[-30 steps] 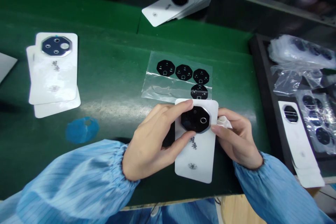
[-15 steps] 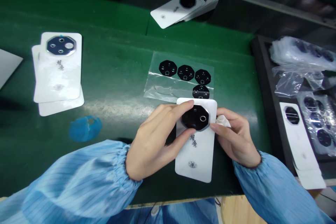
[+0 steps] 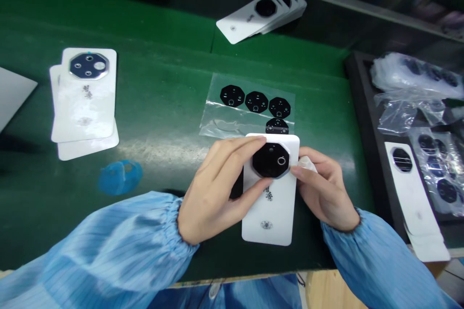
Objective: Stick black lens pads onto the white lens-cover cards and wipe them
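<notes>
A white phone back cover (image 3: 268, 212) with a black octagonal camera lens plate (image 3: 266, 161) is held upright to my view above the bench. My left hand (image 3: 217, 188) grips it from the left, index finger at the plate's top edge and thumb below it. My right hand (image 3: 324, 188) pinches the cover's right edge, thumb tip beside the plate. A crumpled white wipe (image 3: 307, 164) is tucked between the fingers of that hand. Just beyond the cover lies a clear film sheet (image 3: 224, 128) bearing several black octagonal stickers (image 3: 256, 102).
White phone covers (image 3: 87, 116) lie stacked at the left, near a blue film piece (image 3: 120, 177). Another fanned stack (image 3: 246, 18) rests at the back. At the right, a black tray (image 3: 358, 101) holds bagged parts (image 3: 416, 75) and more white covers (image 3: 416, 203).
The view has shifted slightly. The left index finger and thumb keep nearly the same place around the lens plate, and the right hand still pinches the cover's edge.
</notes>
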The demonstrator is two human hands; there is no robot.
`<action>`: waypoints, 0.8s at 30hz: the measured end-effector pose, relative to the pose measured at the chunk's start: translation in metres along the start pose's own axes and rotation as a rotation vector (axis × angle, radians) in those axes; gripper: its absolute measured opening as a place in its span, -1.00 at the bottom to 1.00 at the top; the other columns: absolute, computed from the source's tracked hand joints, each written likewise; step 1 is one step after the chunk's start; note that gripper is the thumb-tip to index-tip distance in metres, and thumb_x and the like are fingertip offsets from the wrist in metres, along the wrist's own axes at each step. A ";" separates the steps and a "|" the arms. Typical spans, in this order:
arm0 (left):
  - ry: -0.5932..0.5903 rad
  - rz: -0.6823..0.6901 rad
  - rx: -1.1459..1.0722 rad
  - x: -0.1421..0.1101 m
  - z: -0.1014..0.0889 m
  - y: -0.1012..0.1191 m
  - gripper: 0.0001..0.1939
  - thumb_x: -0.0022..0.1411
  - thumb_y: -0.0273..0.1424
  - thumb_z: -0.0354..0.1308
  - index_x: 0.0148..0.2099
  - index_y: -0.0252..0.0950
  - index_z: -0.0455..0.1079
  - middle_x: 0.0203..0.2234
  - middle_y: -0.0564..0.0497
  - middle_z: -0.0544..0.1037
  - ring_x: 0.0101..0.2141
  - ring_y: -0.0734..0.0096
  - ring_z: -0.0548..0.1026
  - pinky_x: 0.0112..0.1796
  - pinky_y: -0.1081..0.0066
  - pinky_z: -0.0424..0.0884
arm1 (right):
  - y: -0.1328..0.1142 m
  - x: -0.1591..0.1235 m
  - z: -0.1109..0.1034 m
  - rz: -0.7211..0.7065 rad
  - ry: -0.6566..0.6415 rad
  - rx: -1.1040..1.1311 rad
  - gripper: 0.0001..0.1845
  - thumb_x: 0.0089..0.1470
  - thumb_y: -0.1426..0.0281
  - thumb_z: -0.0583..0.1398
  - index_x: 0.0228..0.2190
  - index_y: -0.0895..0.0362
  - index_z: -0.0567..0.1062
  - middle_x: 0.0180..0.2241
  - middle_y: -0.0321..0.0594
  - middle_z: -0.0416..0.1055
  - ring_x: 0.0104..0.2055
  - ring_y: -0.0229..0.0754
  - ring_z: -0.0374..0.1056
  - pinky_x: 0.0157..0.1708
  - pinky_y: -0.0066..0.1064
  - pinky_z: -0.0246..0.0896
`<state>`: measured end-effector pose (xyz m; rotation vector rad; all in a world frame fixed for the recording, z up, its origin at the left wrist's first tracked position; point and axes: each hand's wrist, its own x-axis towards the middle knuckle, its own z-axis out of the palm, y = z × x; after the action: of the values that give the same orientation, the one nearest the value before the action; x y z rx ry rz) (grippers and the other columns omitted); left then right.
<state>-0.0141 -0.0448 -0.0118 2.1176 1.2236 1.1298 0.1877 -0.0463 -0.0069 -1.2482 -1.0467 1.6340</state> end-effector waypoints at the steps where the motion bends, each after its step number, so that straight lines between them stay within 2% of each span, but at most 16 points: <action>1: 0.018 -0.024 -0.022 0.000 0.001 0.000 -0.43 0.15 -0.40 0.28 0.19 -0.23 0.22 0.09 -0.14 0.39 0.08 0.10 0.37 0.06 0.11 0.36 | -0.001 0.000 0.000 0.011 0.007 0.004 -0.83 0.09 0.32 0.27 -0.23 0.04 0.55 -0.37 -0.24 0.49 -0.30 -0.11 0.41 -0.34 -0.31 0.35; 3: 0.066 -0.121 -0.149 0.001 0.002 -0.001 -0.38 0.12 -0.38 0.30 0.20 -0.22 0.20 0.13 -0.18 0.32 0.10 0.08 0.34 0.04 0.11 0.38 | -0.001 0.001 0.001 0.030 0.010 0.021 -0.83 0.09 0.31 0.26 -0.23 0.04 0.55 -0.39 -0.25 0.49 -0.32 -0.10 0.43 -0.37 -0.31 0.36; 5: 0.071 -0.262 -0.392 0.003 0.004 0.000 -0.44 0.17 -0.39 0.25 0.19 -0.22 0.20 0.04 -0.16 0.40 -0.03 0.19 0.46 -0.10 0.24 0.50 | -0.001 0.001 0.001 0.041 0.000 0.043 -0.82 0.09 0.32 0.26 -0.22 0.04 0.55 -0.39 -0.25 0.50 -0.33 -0.11 0.44 -0.38 -0.30 0.38; 8: -0.033 -0.481 -0.711 0.005 0.004 0.002 -0.76 0.27 -0.39 0.13 0.00 -0.26 0.35 -0.29 -0.03 0.55 -0.34 0.40 0.54 -0.38 0.45 0.53 | -0.001 -0.001 0.001 0.044 -0.014 0.057 -0.79 0.08 0.31 0.27 -0.20 0.05 0.54 -0.37 -0.24 0.51 -0.33 -0.11 0.45 -0.35 -0.29 0.40; 10: -0.077 -0.570 -0.778 0.007 0.004 0.004 -0.91 0.27 -0.38 0.13 -0.21 -0.28 0.40 -0.45 0.04 0.53 -0.46 0.46 0.51 -0.50 0.52 0.48 | -0.001 -0.002 0.002 0.048 -0.024 0.068 -0.79 0.08 0.31 0.28 -0.20 0.05 0.55 -0.37 -0.24 0.51 -0.32 -0.10 0.45 -0.33 -0.29 0.41; 12: -0.071 -0.605 -0.782 0.007 0.003 0.006 -0.89 0.24 -0.38 0.16 -0.33 -0.30 0.39 -0.54 0.07 0.48 -0.54 0.51 0.45 -0.58 0.56 0.41 | -0.001 -0.003 0.002 0.045 -0.047 0.093 -0.79 0.09 0.31 0.27 -0.19 0.05 0.55 -0.37 -0.24 0.51 -0.32 -0.11 0.45 -0.32 -0.29 0.40; 14: -0.057 -0.625 -0.783 0.007 0.002 0.007 -0.86 0.23 -0.37 0.17 -0.37 -0.30 0.37 -0.59 0.10 0.43 -0.58 0.56 0.40 -0.60 0.59 0.36 | 0.001 -0.003 0.003 0.029 -0.066 0.098 -0.81 0.10 0.30 0.27 -0.21 0.04 0.55 -0.36 -0.24 0.50 -0.33 -0.13 0.43 -0.32 -0.31 0.38; 24: -0.076 -0.642 -0.737 0.003 0.002 0.011 -0.82 0.21 -0.35 0.18 -0.41 -0.31 0.34 -0.61 0.11 0.35 -0.61 0.59 0.33 -0.62 0.60 0.28 | 0.012 -0.003 0.002 0.008 -0.057 -0.079 -0.92 0.07 0.35 0.31 -0.35 0.09 0.55 -0.50 -0.31 0.34 -0.46 -0.23 0.28 -0.38 -0.34 0.31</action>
<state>-0.0066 -0.0477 -0.0037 1.0990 1.0950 0.9721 0.1846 -0.0535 -0.0165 -1.2650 -1.1529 1.6567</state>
